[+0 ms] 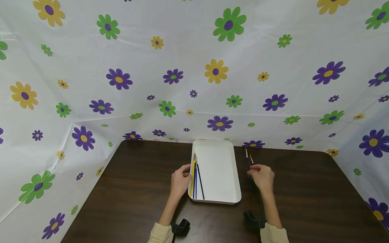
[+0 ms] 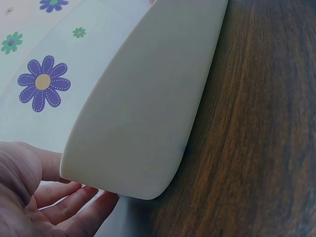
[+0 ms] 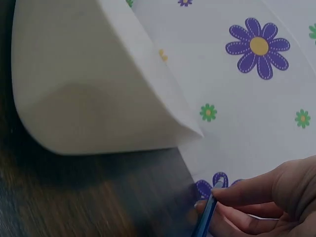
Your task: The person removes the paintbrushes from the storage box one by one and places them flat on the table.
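Note:
A white tray point(image 1: 217, 175) stands on the dark table with several thin paintbrushes point(image 1: 194, 179), yellow, blue and black, lying along its left side. My left hand point(image 1: 180, 180) grips the tray's left wall; in the left wrist view its fingers point(image 2: 74, 205) curl at the corner of the wall. Right of the tray, my right hand point(image 1: 262, 176) pinches a blue paintbrush point(image 3: 205, 215) between thumb and fingertips. A second paintbrush point(image 1: 251, 159) with an orange-brown tip pokes out just beyond that hand, which hides the rest of its handle.
The dark wooden table point(image 1: 310, 192) reaches out to both sides of the tray. A white flowered sheet point(image 1: 188, 60) hangs behind the table's far edge and around its sides. Black bands point(image 1: 181, 227) sit on both wrists.

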Demonstrator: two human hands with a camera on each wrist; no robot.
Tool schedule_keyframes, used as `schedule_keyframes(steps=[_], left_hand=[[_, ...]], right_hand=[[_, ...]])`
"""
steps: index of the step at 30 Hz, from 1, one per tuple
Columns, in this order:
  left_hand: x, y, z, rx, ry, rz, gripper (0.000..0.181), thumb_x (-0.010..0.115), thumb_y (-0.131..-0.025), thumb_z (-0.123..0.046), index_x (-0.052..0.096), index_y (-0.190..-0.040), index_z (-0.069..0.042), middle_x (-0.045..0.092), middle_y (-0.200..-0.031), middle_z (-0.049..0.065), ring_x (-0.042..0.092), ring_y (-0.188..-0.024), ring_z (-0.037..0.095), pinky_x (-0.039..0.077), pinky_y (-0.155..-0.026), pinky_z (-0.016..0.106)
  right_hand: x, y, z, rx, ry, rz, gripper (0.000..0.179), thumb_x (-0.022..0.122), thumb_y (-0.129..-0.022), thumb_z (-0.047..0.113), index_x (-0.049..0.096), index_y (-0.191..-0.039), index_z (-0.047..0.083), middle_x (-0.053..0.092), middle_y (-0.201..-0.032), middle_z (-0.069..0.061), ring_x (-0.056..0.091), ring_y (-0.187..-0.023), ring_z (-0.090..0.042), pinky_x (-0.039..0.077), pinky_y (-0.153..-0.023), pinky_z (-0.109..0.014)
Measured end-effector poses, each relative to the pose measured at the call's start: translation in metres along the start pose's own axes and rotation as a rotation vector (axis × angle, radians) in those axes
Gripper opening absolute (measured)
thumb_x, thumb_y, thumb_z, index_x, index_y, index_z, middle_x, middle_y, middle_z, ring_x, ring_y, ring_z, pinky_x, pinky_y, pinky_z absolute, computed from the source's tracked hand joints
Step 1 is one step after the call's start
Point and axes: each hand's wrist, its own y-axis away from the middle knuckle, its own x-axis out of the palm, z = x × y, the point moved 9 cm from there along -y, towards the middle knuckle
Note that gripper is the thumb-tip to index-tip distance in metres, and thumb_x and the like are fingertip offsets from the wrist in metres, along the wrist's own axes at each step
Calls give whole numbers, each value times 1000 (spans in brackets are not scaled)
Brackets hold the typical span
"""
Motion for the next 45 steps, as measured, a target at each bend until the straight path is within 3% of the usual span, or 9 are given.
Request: schedule_keyframes(steps=[8,14,27,35,45], left_hand=[[0,-1,2,-5,-3,0,38,68,-88,4,71,-126,2,73,-120,19,74,-93,27,59,-81,45],[1,-1,2,-8,-5,7,38,68,-88,3,71,-126,2,73,-120,19,74,-93,27,59,-81,45],[0,-1,0,-2,10,8,38,68,-88,4,71,-126,3,72,-121,20,74,-94,29,59,-81,46],[0,1,0,-1,16,10,38,68,-88,5,70,-126,4,72,-121,21,74,-93,29,59,-80,46],[0,1,-1,-9,15,6,38,67,-89,5,70,-126,3,72,-121,21,74,-93,29,59,-81,46]], right_hand=[[-3,0,0,-58,114,-14,18,73,-86,0,74,-96,-15,75,-85,-23,71,-82,-43,54,-72,-46],[0,0,-1,-69,136,-5,16,72,-83,-1,74,-93,-14,75,-85,-23,68,-89,-48,50,-82,-55],[2,1,-3,-34,156,10,14,73,-83,-2,74,-90,-14,73,-84,-25,67,-87,-47,53,-79,-55],[3,4,-4,-13,179,12,15,72,-84,-3,73,-93,-15,72,-94,-30,64,-96,-54,52,-84,-61],[6,3,-6,-12,219,6,10,73,-84,-4,73,-87,-14,71,-88,-29,66,-88,-50,51,-82,-62]])
